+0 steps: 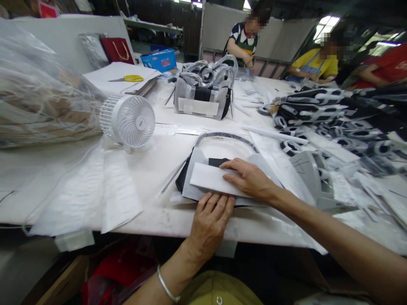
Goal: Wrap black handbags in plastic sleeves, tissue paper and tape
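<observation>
In front of me on the table lies a black handbag (182,180), partly covered with white wrapping sheets, its wrapped handle (227,134) arching away from me. A white foam-like strip (205,176) rests across its front. My right hand (249,178) is closed on the upper edge of this strip, thumb and fingers bent over it. Below it, my left hand (211,222) has its fingers together and bent over the bag's near edge, its thumb hidden. The fingertips touch the bag just under the strip.
A white fan (135,120) and a large plastic bag (47,93) stand at left. Yellow-handled scissors (132,78) lie behind. Another wrapped handbag (202,95) sits ahead. Wrapped straps (318,106) and a tape dispenser (310,173) are at right. Several co-workers (243,42) work farther back.
</observation>
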{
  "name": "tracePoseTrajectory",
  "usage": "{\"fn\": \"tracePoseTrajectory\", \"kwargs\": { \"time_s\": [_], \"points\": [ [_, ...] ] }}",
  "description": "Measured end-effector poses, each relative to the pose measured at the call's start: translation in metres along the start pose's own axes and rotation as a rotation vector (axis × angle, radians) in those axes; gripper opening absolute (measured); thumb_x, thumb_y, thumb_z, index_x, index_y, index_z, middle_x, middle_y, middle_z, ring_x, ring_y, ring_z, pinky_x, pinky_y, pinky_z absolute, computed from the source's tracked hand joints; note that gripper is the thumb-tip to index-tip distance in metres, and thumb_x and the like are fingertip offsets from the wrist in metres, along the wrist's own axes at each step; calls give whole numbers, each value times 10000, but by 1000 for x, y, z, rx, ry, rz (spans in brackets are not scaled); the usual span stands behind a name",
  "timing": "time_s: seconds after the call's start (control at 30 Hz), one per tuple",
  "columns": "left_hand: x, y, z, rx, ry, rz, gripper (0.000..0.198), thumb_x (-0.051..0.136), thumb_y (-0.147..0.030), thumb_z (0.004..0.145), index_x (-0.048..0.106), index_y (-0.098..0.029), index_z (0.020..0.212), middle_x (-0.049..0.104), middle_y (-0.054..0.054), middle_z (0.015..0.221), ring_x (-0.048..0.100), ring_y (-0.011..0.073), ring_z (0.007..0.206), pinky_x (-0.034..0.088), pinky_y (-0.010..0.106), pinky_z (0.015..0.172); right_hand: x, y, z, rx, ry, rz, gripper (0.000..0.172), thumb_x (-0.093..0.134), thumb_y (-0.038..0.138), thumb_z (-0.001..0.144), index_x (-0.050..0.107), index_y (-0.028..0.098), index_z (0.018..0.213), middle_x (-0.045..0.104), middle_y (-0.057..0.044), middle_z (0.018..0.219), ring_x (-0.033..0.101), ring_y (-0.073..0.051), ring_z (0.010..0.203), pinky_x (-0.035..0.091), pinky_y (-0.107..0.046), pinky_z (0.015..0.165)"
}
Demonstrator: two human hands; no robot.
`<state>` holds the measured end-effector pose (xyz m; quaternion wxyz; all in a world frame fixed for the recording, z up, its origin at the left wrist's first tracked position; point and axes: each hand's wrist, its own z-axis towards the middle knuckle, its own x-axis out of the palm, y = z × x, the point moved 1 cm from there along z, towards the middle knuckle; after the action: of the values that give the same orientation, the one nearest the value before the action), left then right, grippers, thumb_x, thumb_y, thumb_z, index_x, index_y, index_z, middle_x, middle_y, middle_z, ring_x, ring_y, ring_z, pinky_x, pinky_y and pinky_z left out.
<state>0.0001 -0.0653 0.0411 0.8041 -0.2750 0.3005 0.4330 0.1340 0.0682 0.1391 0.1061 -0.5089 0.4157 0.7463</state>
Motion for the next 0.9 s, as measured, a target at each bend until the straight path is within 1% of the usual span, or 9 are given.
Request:
{"fn": "tracePoseTrajectory", "kwargs": {
  "time_s": [0.07,0.17,0.33,0.47,0.57,0.67,0.73,0.8,0.9],
  "points": [
    [0,0,1,6,1,4,381,397,-161,996,570,-159,1336,653,68,1302,547,223,1230,364,412,1094,8,-2,-2,-28,-23,-19,248,570,258,915,642,204,1146,679,-73,1108,638,-230,1015,488,-393,929],
    [-2,-1,1,4,4,8,383,388,-153,996,577,-158,1329,664,68,1285,559,229,1215,353,416,1101,8,1,1,-98,-30,18,226,583,251,914,629,198,1129,679,-69,1096,628,-225,1027,475,-380,943],
    [-1,-1,1,2,9,10,390,401,-132,985,568,-159,1336,662,75,1288,556,227,1224,358,423,1097,11,0,8,-113,-33,65,211,599,219,904,631,204,1111,682,-61,1090,624,-212,1019,473,-361,923],
    [-1,0,3,4,14,19,386,436,-141,977,558,-154,1343,669,82,1271,566,215,1213,375,406,1087,28,-10,7,-161,-17,-63,175,620,213,903,655,194,1074,666,-76,1049,588,-221,997,439,-372,904],
    [-3,0,5,7,12,18,389,419,-111,970,564,-140,1330,676,88,1255,573,211,1205,378,404,1092,36,-14,6,-186,-63,-195,160,670,266,890,678,197,1035,649,-82,1048,549,-233,963,394,-375,851],
    [-5,0,4,17,22,-7,401,409,-81,957,557,-120,1328,671,112,1250,569,211,1218,403,409,1087,38,-13,7,-245,-78,-304,124,651,305,914,693,190,899,649,-64,911,516,-220,874,353,-359,798],
    [-6,0,1,10,18,-26,405,416,-68,948,556,-119,1325,665,132,1236,566,209,1222,427,411,1078,37,-8,8,-298,-41,-358,177,611,296,941,690,181,832,638,-54,822,502,-204,813,347,-343,765],
    [-7,1,-1,-4,-6,-37,413,431,-48,933,562,-124,1317,657,147,1211,569,212,1210,454,415,1064,37,-1,8,-329,28,-401,193,576,237,955,684,172,808,637,-54,800,499,-191,774,358,-324,734],
    [-8,3,-3,-2,-57,-50,421,455,-16,906,577,-131,1292,636,156,1185,574,229,1182,497,430,1029,37,11,-2,-284,122,-473,186,555,134,931,672,160,789,660,-71,838,539,-200,789,409,-321,717]
  ]
}}
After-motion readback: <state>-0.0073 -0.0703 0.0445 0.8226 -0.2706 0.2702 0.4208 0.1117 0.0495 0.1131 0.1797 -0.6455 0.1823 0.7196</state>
